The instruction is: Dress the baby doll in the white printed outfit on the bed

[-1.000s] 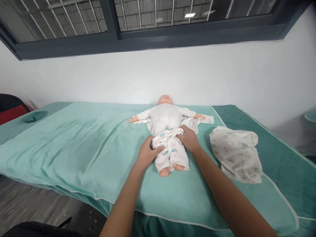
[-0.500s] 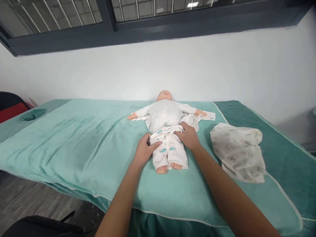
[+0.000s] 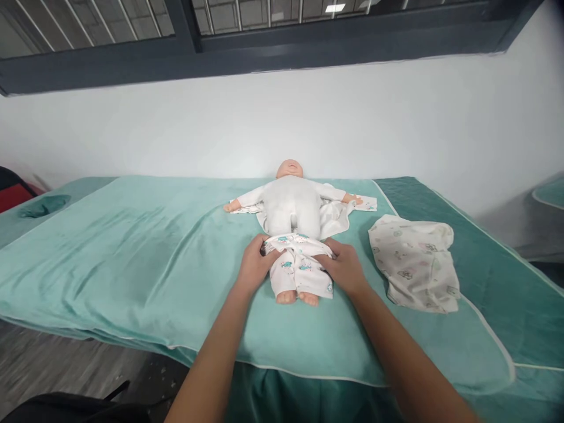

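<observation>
A baby doll (image 3: 293, 202) lies on its back, arms spread, head towards the wall. White printed baby pants (image 3: 299, 265) cover its lower legs, and its feet stick out of the cuffs. The waistband sits bunched around the thighs. At its left side my left hand (image 3: 256, 262) grips the band between thumb and fingers. My right hand (image 3: 346, 262) pinches the opposite side, thumb on top; its other fingertips are partly hidden. Beneath the doll's torso and arms lies an opened white baby shirt (image 3: 337, 216) with printed sleeves.
A folded white printed cloth garment (image 3: 416, 264) lies to the right of the doll. A pale green sheet (image 3: 132, 252) covers the massage bed, which has a face hole (image 3: 44, 207) at the far left. Behind stands a white wall (image 3: 247, 123) under a dark window frame (image 3: 282, 50).
The pants' waistband has come down from the doll's hips to its thighs, baring the crotch. My right hand has moved down towards me; my left stays near the same place.
</observation>
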A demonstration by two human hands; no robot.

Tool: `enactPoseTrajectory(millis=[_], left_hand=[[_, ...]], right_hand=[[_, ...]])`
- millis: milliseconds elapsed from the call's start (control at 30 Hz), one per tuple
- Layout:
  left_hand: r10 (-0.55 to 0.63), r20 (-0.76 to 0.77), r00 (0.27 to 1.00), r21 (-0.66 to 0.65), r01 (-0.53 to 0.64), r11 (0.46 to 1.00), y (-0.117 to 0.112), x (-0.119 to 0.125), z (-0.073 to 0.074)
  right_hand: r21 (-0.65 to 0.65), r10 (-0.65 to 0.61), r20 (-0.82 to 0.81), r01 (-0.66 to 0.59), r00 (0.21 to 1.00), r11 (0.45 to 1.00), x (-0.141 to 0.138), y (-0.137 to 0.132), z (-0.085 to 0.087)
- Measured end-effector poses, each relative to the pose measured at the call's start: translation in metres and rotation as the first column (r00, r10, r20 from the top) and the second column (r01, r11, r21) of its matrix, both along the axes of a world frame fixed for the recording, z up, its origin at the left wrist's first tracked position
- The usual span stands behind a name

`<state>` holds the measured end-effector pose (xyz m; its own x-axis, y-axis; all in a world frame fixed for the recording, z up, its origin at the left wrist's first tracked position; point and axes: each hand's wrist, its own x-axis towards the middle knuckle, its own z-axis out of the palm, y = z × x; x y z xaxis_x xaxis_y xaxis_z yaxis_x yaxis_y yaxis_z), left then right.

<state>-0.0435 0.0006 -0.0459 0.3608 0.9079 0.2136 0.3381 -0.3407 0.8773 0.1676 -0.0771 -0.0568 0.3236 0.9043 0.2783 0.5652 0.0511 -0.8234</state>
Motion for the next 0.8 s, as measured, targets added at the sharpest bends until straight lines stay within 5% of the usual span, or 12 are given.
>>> enactPoseTrajectory(millis=[333,800], left_hand=[[-0.002,-0.001,1.0,-0.014,0.002,1.0,-0.0008,-0.0025,-0.0007],[-0.01,0.016,1.0,-0.011,0.01,1.0,-0.0008,-0.002,-0.0014]], right_hand=[[0.072,-0.047,-0.116,0.055,0.992,0.996,0.0,0.0061,0.0063],[0.05,0.177,-0.086,-0.173,0.981,0.984,0.0024,-0.0002,0.0046]])
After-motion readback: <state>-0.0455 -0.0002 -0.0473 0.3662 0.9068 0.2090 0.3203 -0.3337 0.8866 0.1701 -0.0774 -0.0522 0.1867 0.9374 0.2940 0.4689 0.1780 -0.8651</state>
